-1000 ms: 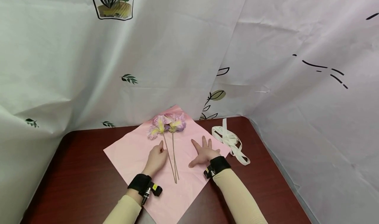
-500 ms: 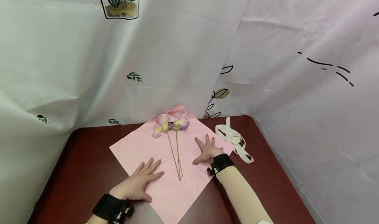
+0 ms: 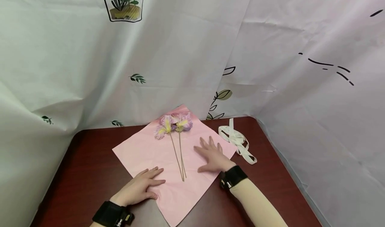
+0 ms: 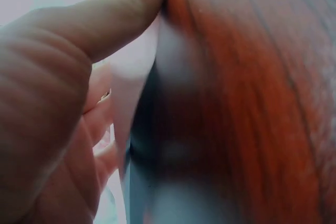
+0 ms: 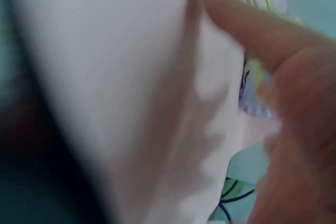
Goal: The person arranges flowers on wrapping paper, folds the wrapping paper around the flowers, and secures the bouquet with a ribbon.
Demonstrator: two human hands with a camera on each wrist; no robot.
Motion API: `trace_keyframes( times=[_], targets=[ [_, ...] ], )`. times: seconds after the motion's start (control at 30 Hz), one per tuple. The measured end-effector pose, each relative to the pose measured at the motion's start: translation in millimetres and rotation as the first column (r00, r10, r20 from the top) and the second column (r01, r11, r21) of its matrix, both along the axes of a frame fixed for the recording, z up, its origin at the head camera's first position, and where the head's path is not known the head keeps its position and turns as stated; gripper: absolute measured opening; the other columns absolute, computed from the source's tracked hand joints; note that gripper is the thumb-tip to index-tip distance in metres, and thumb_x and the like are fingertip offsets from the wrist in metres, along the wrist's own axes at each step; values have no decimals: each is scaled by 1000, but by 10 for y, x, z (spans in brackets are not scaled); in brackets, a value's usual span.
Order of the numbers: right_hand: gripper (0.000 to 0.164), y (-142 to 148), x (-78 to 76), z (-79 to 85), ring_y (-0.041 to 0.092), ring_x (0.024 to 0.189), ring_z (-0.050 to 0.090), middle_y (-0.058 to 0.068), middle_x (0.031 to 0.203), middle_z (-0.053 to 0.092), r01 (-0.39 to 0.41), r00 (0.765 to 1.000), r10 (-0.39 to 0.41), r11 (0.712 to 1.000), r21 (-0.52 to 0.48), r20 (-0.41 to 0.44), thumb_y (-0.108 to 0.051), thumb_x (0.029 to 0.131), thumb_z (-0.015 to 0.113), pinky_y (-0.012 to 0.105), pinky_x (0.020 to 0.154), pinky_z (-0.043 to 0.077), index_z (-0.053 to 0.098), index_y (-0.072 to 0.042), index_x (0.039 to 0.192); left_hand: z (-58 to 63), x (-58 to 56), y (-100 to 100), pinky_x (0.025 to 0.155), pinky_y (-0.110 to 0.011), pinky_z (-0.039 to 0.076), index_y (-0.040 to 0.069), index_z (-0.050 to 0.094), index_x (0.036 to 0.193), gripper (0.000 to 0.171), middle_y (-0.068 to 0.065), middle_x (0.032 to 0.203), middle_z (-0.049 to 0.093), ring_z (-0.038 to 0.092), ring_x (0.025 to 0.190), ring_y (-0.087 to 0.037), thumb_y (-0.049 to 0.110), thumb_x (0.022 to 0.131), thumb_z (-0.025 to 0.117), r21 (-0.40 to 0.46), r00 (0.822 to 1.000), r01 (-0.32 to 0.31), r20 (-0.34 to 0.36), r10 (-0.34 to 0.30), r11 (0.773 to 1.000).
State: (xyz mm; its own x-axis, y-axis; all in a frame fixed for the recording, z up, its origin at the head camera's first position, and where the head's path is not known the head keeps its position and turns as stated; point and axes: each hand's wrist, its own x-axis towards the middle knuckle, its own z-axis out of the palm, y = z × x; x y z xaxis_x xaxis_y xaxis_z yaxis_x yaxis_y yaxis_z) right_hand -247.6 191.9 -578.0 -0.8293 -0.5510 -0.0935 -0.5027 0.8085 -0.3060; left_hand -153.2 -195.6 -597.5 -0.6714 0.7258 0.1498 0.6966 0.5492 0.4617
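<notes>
A sheet of pink wrapping paper [image 3: 138,150] lies cornerwise on the table, its bottom corner toward me. On its upper part rest purple and yellow artificial flowers [image 3: 182,123], their thin stems [image 3: 176,153] running down the middle. My left hand [image 3: 136,187] rests with spread fingers on the paper's lower left edge. In the left wrist view its thumb [image 4: 118,22] lies along the paper's edge beside the brown wood. Over the right part of the paper is my right hand [image 3: 213,158], fingers spread, thumb [image 5: 252,24] above its shadow on the paper in the right wrist view.
A loose heap of white ribbon [image 3: 237,139] lies at the paper's right corner. The dark red-brown table [image 3: 90,157] ends at the back against a white printed curtain [image 3: 180,53], which also hangs along the right side.
My left hand has left the flower stems, moved down and left, and spread its fingers on the paper's edge. My right hand has shifted slightly toward me and to the right.
</notes>
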Motion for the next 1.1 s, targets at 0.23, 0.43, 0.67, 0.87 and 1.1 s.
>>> trace_keyframes(
  times=[0.23, 0.43, 0.67, 0.87, 1.1],
  targets=[
    [89, 228, 428, 17, 41, 161, 20, 1, 169, 42, -268, 960, 273, 960, -78, 61, -53, 71, 97, 71, 119, 24, 64, -33, 151, -17, -21, 13, 106, -63, 45, 17, 79, 132, 48, -13, 150, 62, 55, 141, -40, 43, 93, 80, 24, 993, -54, -106, 56, 998],
    [61, 341, 549, -109, 35, 157, 34, -2, 160, 54, -301, 953, 301, 949, -97, -8, -42, 84, 92, 65, 121, 30, 72, -34, 141, -59, -48, 11, 106, -60, 44, 16, 83, 123, 37, -8, 144, 67, 58, 138, -35, 42, 98, 76, 69, 989, -131, -66, 135, 989],
    [36, 379, 582, -177, 35, 153, 43, 0, 153, 61, -294, 956, 285, 940, -174, -75, -17, 102, 70, 64, 120, 33, 76, -23, 137, -41, -131, -68, 106, -58, 49, 12, 80, 128, 51, -8, 142, 69, 60, 136, -37, 48, 92, 81, 107, 998, -63, 3, 63, 992],
    [31, 422, 577, -232, 35, 151, 45, 1, 148, 65, -235, 971, 238, 926, -296, -29, -19, 110, 62, 65, 121, 31, 75, -18, 138, 40, -94, -186, 111, -61, 43, 14, 63, 152, 104, -10, 158, 55, 45, 149, -42, 62, 65, 95, 20, 992, -37, 121, 35, 999],
    [31, 450, 546, -262, 34, 148, 49, 1, 141, 70, -178, 980, 200, 908, -379, 20, -13, 108, 63, 64, 121, 30, 75, -11, 137, -19, -141, -272, 101, -53, 52, 8, 79, 128, 42, -6, 134, 72, 65, 128, -34, 0, 87, 84, 115, 990, -117, -60, 125, 986]
  ],
)
